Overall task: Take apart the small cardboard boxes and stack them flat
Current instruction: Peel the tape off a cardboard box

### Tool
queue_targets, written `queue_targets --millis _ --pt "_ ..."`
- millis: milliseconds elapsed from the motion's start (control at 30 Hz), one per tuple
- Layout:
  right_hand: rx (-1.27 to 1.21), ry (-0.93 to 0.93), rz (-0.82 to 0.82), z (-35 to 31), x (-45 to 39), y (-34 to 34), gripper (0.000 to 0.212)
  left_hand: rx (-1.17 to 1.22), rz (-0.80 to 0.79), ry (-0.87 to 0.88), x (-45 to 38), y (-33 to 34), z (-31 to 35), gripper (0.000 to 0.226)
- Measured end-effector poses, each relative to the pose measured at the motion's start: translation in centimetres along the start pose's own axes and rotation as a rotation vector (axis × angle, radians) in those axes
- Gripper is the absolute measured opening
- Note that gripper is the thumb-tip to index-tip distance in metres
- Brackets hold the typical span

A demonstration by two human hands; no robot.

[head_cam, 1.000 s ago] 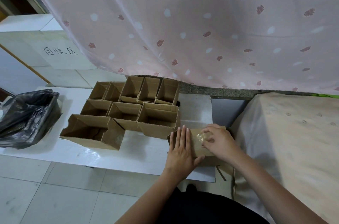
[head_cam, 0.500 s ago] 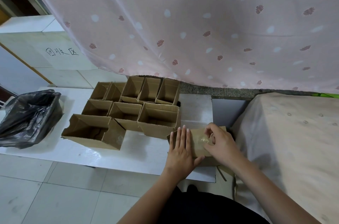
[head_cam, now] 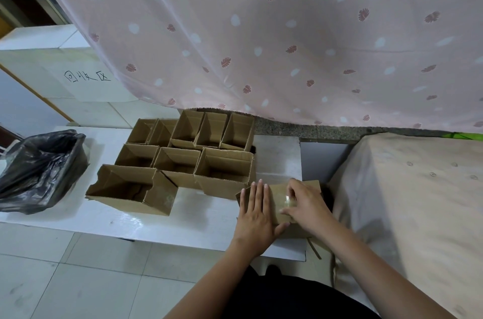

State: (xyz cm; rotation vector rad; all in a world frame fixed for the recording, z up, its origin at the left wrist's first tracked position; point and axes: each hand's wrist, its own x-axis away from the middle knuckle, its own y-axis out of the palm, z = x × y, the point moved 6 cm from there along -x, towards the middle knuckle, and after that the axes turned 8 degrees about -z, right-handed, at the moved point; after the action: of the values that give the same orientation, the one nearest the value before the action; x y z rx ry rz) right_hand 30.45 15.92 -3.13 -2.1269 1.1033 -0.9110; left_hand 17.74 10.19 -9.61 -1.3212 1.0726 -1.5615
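**Both hands on 1 box at the table's near right corner**

While the left hand (head_cam: 257, 216) lies flat with fingers straight and together on the left half of the closed cardboard box (head_cam: 278, 205), the right hand (head_cam: 305, 202) sits on the right half with fingers curled, pinching a strip of clear tape (head_cam: 288, 201) on the box top. The box is under both palms, touching them, and its far edge pokes out beyond the fingertips. The left thumb is spread toward the right hand, close to it on the near edge of the box.

The box sits on the white table (head_cam: 209, 219), just beside the nearest of the open boxes (head_cam: 183, 159). Those open boxes stand upright in a packed cluster left of and behind the hands: 5 in the back row, 3 in the middle, 1 larger torn one in front at the left, well apart from the hands.

A black bag (head_cam: 39, 169) sits at the left end of the table. A pink patterned curtain (head_cam: 261, 31) hangs behind. A cloth-covered surface (head_cam: 418, 201) lies right of the table.
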Motion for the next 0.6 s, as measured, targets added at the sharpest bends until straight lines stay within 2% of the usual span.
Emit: queue_targets --millis 233,400,600 --pt "-0.1 -0.023 0.014 0.5 -0.3 0.5 0.028 0.002 -0.029 -0.002 -0.1 0.0 0.0 0.1" --pt "-0.084 0.045 -0.103 1.1 0.0 0.9 0.041 -0.004 -0.045 -0.005 -0.1 0.0 -0.1 0.1" --pt "-0.053 0.001 -0.022 1.3 0.6 0.5 0.018 0.005 -0.036 -0.009 -0.2 0.0 -0.1 0.1"
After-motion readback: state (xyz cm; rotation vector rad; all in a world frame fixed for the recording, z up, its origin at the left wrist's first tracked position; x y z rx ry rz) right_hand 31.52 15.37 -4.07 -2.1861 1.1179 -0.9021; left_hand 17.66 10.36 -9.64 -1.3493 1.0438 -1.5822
